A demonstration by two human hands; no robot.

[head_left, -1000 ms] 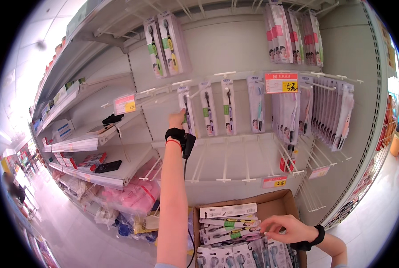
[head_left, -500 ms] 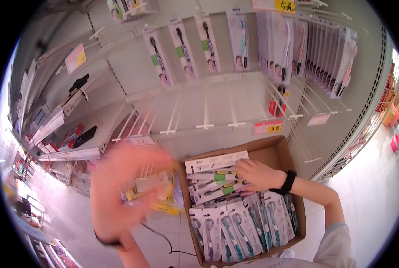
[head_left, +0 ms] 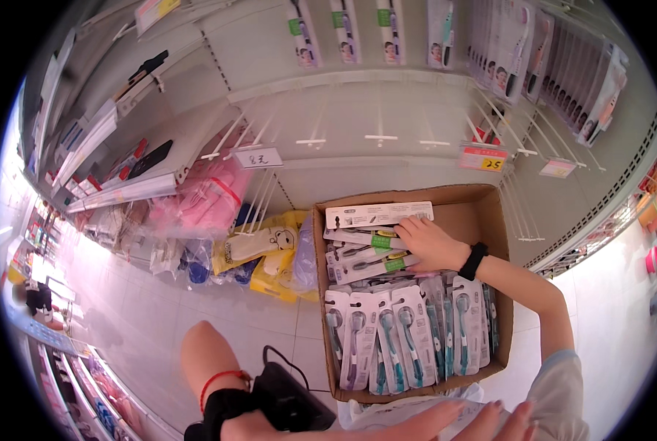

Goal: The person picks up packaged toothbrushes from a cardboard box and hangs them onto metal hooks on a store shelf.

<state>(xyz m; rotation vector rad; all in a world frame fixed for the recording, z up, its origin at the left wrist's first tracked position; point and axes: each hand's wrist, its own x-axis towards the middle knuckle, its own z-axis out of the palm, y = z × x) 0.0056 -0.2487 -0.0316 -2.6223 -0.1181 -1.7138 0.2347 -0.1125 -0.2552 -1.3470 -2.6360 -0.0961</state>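
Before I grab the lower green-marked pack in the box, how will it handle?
The pack by the right hand should stay fairly stiff: it lies long, flat and straight. It may slide, since it looks smooth and plastic-fronted and rests on other packs. Rolling seems unlikely, given its flat shape.

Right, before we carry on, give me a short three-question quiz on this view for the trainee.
1. The right hand is over: a) a price tag, b) green-labelled toothbrush packs, c) a pink bundle?
2. True or false: a red cord circles the right arm.
3. Fill in: the yellow packages lie to the ___ of the cardboard box.

Key: 1. b. 2. False; the red cord circles the left arm. 3. left.
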